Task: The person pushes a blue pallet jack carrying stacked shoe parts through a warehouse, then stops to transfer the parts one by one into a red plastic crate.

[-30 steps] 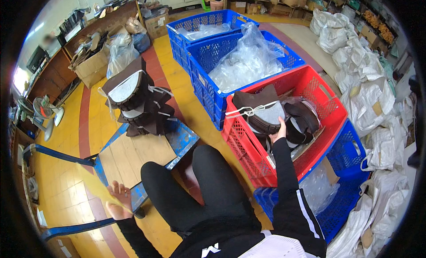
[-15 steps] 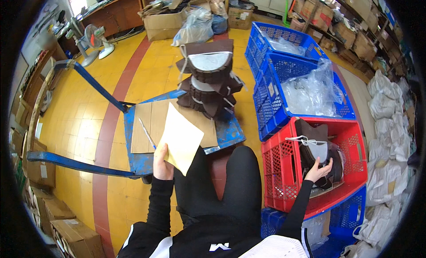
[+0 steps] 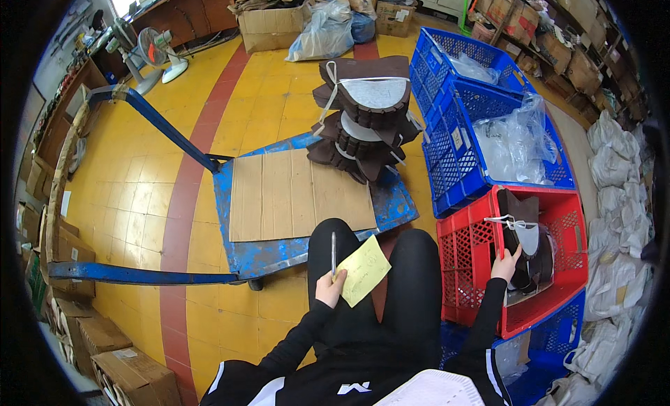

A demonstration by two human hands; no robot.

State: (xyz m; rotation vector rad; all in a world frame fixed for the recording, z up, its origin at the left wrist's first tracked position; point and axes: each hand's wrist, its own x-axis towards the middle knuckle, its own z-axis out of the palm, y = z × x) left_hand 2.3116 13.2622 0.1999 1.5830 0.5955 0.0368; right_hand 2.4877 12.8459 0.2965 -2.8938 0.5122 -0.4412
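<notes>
My left hand is over my lap, its fingers closed on a yellow slip of paper with handwriting and on a slim pen that points up. My right hand reaches into a red plastic crate on my right. Its fingers bend around the edge of a bundle of dark brown pieces, tied with a white strap and showing a pale grey rounded piece. Part of this grip is hidden. A stack of similar tied brown bundles stands on a blue trolley in front of me.
Flat cardboard covers much of the trolley bed, and its blue handle frame rises on the left. Blue crates with clear plastic bags stand beyond the red one. White sacks line the right side; cardboard boxes sit at lower left.
My left hand has brought the paper and pen down and right, over my lap. My right hand's spread fingers have drawn in against the bundle's edge. The whole view has shifted slightly.
</notes>
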